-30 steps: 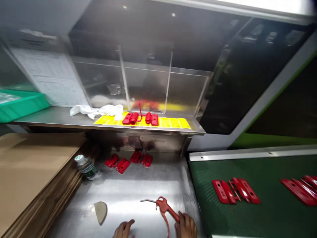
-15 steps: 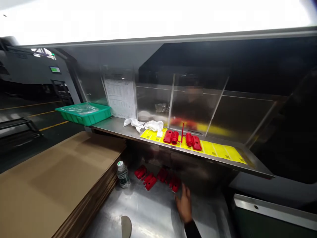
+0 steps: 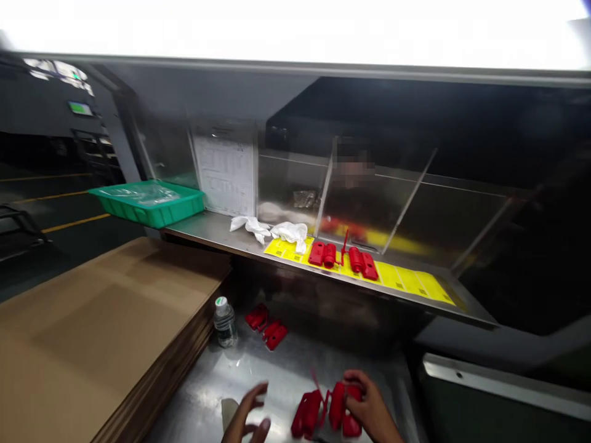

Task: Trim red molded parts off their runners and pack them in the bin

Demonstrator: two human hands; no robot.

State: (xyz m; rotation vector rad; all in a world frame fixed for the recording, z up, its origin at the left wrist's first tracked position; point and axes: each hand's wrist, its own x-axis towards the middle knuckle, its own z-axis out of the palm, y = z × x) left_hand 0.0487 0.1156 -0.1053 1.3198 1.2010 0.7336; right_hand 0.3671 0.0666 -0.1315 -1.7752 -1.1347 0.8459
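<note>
At the bottom of the head view, my right hand (image 3: 369, 406) grips red plastic molded parts (image 3: 342, 403) joined by a thin stem, lifted just over the metal table (image 3: 272, 375). My left hand (image 3: 248, 413) is to the left of them, fingers apart and curved, touching nothing. More red molded parts (image 3: 275, 335) lie farther back on the table, beside a clear bottle (image 3: 225, 323) with a white and green cap. A grey-beige flat piece (image 3: 228, 411) is partly covered by my left hand.
Above the table runs a metal shelf (image 3: 207, 231) with a yellow label sheet (image 3: 401, 280), other red parts (image 3: 355, 259), white cloths (image 3: 290, 234) and a green tray (image 3: 148, 203). A stack of cardboard (image 3: 106, 320) stands left. A metal-edged panel (image 3: 498, 387) is at the right.
My right hand has taken the right-hand pair of red parts from the back of the table and brought it nearer. My left hand has come into view. The camera has shifted slightly.
</note>
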